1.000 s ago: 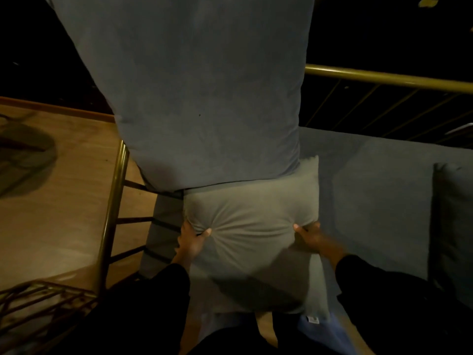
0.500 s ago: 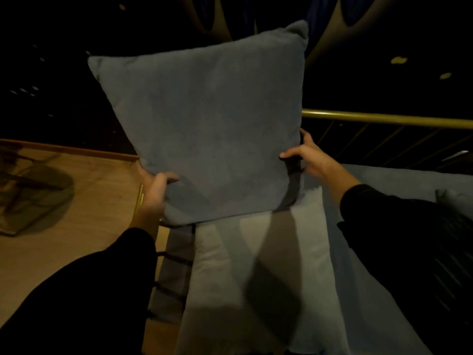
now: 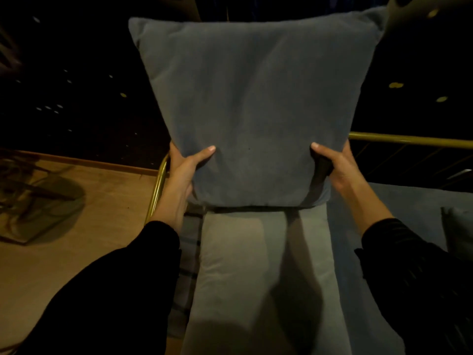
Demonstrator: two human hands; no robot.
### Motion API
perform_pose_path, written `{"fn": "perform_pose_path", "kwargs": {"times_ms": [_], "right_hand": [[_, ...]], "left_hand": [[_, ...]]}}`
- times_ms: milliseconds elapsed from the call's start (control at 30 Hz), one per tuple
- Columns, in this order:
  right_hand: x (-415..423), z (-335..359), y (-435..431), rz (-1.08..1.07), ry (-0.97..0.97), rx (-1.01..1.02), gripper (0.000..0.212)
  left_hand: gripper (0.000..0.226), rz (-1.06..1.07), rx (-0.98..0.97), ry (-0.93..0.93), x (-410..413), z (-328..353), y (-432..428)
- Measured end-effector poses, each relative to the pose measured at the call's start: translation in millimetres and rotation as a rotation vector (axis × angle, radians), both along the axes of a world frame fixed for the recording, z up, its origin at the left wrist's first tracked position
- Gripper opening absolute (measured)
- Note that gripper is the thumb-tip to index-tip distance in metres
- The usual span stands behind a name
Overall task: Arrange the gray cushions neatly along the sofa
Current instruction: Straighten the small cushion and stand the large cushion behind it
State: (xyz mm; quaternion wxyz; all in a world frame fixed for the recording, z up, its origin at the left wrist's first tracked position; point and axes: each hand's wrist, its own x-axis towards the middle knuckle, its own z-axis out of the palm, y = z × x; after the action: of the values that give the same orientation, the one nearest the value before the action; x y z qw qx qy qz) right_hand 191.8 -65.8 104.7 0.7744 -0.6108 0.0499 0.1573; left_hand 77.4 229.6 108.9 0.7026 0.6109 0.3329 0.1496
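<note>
A large dark gray cushion (image 3: 253,103) stands upright at the sofa's left end, filling the upper middle of the view. My left hand (image 3: 183,172) grips its lower left edge and my right hand (image 3: 337,167) grips its lower right edge, thumbs on the front face. Below it a lighter gray cushion (image 3: 261,272) lies flat on the sofa seat (image 3: 389,201), its far edge touching the upright cushion's base. Another gray cushion (image 3: 458,231) shows partly at the right edge.
A brass rail (image 3: 409,142) runs along the sofa's back and a brass armrest tube (image 3: 157,190) bends down on the left. Wooden floor (image 3: 107,206) lies to the left, with a wire-frame object (image 3: 33,190) on it. Behind the sofa it is dark.
Both hands left the light cushion and took hold of the dark one. It has turned from tilted to straight upright, and my hands slid down to its lower corners.
</note>
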Motion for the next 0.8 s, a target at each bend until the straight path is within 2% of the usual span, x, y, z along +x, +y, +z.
{"fn": "perform_pose_path", "kwargs": {"times_ms": [100, 200, 333, 467, 500, 567, 600, 667, 733, 800], "right_hand": [[17.1, 10.8, -23.6, -0.015, -0.032, -0.003, 0.096], [30.8, 0.4, -45.5, -0.053, -0.019, 0.041, 0.083], [17.7, -36.2, -65.4, 0.001, 0.05, -0.121, 0.116], [-12.0, -99.4, -78.0, 0.088, 0.164, -0.204, 0.131], [-15.2, -103.4, -76.2, 0.074, 0.172, -0.223, 0.127], [-11.6, -100.4, -70.3, 0.051, 0.165, -0.303, 0.103], [-9.7, -97.8, -68.6, 0.038, 0.155, -0.339, 0.09], [-13.1, -100.1, -67.3, -0.014, 0.163, -0.362, 0.077], [-36.6, -112.3, -69.6, -0.057, 0.224, -0.383, 0.075], [-79.5, -140.8, -76.3, -0.004, 0.388, -0.439, 0.091]], "left_hand": [[0.102, -0.041, -0.001, -0.037, 21.2, 9.7, -14.1], [0.107, -0.069, -0.037, -0.042, 31.5, -0.2, -23.1], [0.122, -0.138, -0.065, 0.126, 29.7, -45.7, -30.3], [0.143, -0.231, -0.175, 0.257, 9.4, -99.1, -40.6], [0.139, -0.231, -0.18, 0.257, 9.0, -103.9, -41.8], [0.117, -0.219, -0.16, 0.224, 14.0, -105.4, -40.8], [0.113, -0.205, -0.16, 0.208, 15.0, -101.6, -40.5], [0.115, -0.175, -0.149, 0.225, 4.8, -104.1, -38.0], [0.122, -0.135, -0.058, 0.328, -21.2, -125.6, -38.1], [0.126, -0.232, 0.065, 0.6, -56.3, -151.5, -42.8]]}}
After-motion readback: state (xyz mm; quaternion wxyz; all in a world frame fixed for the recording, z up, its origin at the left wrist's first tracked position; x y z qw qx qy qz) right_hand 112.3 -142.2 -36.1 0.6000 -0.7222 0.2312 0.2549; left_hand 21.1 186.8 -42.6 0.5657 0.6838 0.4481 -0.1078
